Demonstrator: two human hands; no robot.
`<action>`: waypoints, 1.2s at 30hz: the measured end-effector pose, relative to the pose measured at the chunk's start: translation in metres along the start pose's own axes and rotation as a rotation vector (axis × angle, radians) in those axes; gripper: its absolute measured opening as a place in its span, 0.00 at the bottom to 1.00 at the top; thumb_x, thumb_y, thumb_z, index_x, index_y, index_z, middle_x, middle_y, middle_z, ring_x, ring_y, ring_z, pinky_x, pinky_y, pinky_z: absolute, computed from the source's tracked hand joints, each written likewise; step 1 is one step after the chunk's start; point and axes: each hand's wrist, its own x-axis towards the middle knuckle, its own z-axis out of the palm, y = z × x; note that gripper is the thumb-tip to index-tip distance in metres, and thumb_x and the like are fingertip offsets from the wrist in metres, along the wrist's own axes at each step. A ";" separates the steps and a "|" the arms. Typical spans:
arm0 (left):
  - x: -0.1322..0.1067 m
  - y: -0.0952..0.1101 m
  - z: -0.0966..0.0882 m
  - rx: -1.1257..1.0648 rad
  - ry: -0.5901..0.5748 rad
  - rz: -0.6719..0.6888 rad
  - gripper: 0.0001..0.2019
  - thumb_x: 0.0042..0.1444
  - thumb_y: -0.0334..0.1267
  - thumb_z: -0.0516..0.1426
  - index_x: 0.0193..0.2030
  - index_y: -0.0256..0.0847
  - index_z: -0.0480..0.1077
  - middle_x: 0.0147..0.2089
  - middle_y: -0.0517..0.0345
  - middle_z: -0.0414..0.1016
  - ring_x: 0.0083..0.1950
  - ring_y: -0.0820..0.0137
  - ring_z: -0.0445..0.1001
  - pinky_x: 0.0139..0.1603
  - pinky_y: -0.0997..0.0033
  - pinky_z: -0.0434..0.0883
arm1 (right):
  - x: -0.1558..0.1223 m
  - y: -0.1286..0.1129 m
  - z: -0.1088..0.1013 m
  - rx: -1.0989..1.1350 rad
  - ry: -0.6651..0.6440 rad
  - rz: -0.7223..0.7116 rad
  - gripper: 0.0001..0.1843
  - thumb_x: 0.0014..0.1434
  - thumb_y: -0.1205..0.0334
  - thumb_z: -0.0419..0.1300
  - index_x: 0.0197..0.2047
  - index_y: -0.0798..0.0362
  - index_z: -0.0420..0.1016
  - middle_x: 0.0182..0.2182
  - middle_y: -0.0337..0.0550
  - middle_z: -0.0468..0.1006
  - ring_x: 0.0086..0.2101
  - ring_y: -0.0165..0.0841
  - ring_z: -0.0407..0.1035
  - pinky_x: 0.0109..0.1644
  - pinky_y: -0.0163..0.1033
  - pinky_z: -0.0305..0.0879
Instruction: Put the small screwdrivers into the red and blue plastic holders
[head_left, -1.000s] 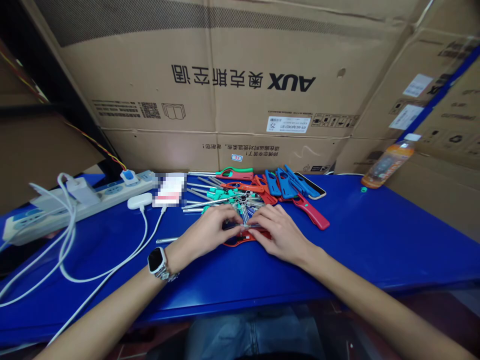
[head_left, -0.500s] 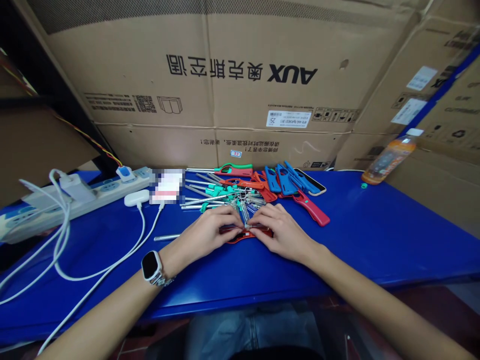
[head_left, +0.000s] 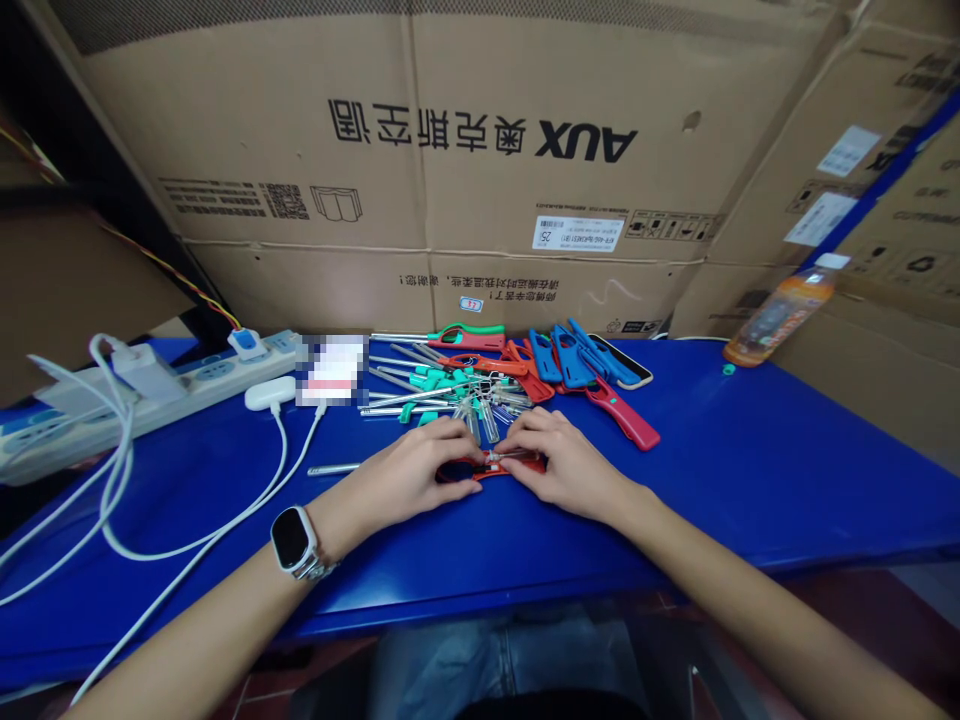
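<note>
In the head view, an orange-red lighter casing (head_left: 491, 468) lies on the blue table under both hands, its inner side showing. A metal tube (head_left: 334, 469) juts out to its left. My left hand (head_left: 420, 462) grips the casing's left part between thumb and fingers. My right hand (head_left: 562, 462) pinches a small clear fuel tank (head_left: 517, 456) at the casing's right part; its fingers partly hide it. Just beyond the hands lie several loose clear tanks (head_left: 490, 424), metal tubes with green parts (head_left: 431, 380), and red-orange casings (head_left: 534, 372).
Blue casings (head_left: 576, 362) and a red one (head_left: 626, 418) lie right of the pile, beside a phone (head_left: 626, 366). A drink bottle (head_left: 784, 312) leans against cardboard (head_left: 480, 200). At left are a power strip (head_left: 217, 372) and white cables (head_left: 225, 540).
My left fingers have drawn back slightly left from the casing's middle, uncovering more of it. The right hand stays almost in place. The view has shifted a little.
</note>
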 end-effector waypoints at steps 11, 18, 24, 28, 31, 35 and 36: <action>-0.003 -0.010 -0.007 0.033 0.033 -0.031 0.11 0.66 0.37 0.53 0.46 0.41 0.76 0.41 0.54 0.72 0.40 0.68 0.73 0.44 0.68 0.71 | 0.001 0.006 0.001 0.055 -0.011 0.035 0.08 0.63 0.64 0.61 0.41 0.49 0.82 0.37 0.42 0.77 0.40 0.33 0.70 0.46 0.42 0.63; -0.006 -0.014 -0.006 0.061 0.028 -0.032 0.09 0.64 0.33 0.54 0.45 0.42 0.77 0.40 0.55 0.72 0.39 0.69 0.73 0.42 0.70 0.70 | 0.006 -0.002 -0.004 0.005 0.015 0.021 0.08 0.60 0.64 0.62 0.42 0.50 0.80 0.39 0.44 0.77 0.42 0.36 0.70 0.49 0.45 0.63; -0.004 -0.011 -0.004 0.087 0.033 -0.037 0.07 0.63 0.31 0.56 0.43 0.40 0.76 0.42 0.54 0.72 0.42 0.66 0.75 0.45 0.68 0.71 | 0.040 -0.020 -0.001 -0.052 -0.130 -0.016 0.04 0.56 0.63 0.64 0.37 0.52 0.77 0.36 0.41 0.77 0.37 0.33 0.70 0.38 0.36 0.61; -0.004 -0.011 -0.003 0.091 0.048 -0.044 0.06 0.63 0.30 0.56 0.43 0.39 0.75 0.42 0.54 0.73 0.42 0.66 0.76 0.45 0.69 0.72 | 0.054 -0.022 0.003 -0.090 -0.193 0.011 0.03 0.53 0.67 0.65 0.32 0.51 0.76 0.31 0.37 0.77 0.33 0.31 0.69 0.34 0.34 0.55; -0.004 -0.011 -0.003 0.106 0.061 -0.034 0.05 0.63 0.30 0.56 0.42 0.39 0.74 0.41 0.54 0.73 0.41 0.67 0.76 0.43 0.70 0.71 | 0.051 -0.016 0.006 -0.081 -0.174 0.010 0.02 0.55 0.67 0.64 0.33 0.51 0.76 0.31 0.38 0.78 0.32 0.31 0.69 0.35 0.35 0.56; -0.005 -0.011 -0.004 0.134 0.061 -0.032 0.06 0.63 0.32 0.56 0.41 0.39 0.75 0.40 0.55 0.72 0.38 0.68 0.74 0.40 0.70 0.70 | 0.043 -0.010 0.008 -0.053 -0.167 -0.024 0.05 0.59 0.67 0.60 0.34 0.51 0.78 0.34 0.40 0.78 0.35 0.32 0.71 0.39 0.36 0.60; -0.006 -0.011 -0.004 0.139 0.060 -0.029 0.06 0.64 0.32 0.56 0.41 0.40 0.75 0.39 0.55 0.72 0.38 0.68 0.74 0.40 0.71 0.70 | 0.043 -0.009 0.008 -0.041 -0.165 -0.022 0.05 0.59 0.67 0.60 0.35 0.51 0.78 0.34 0.40 0.79 0.35 0.32 0.71 0.40 0.36 0.60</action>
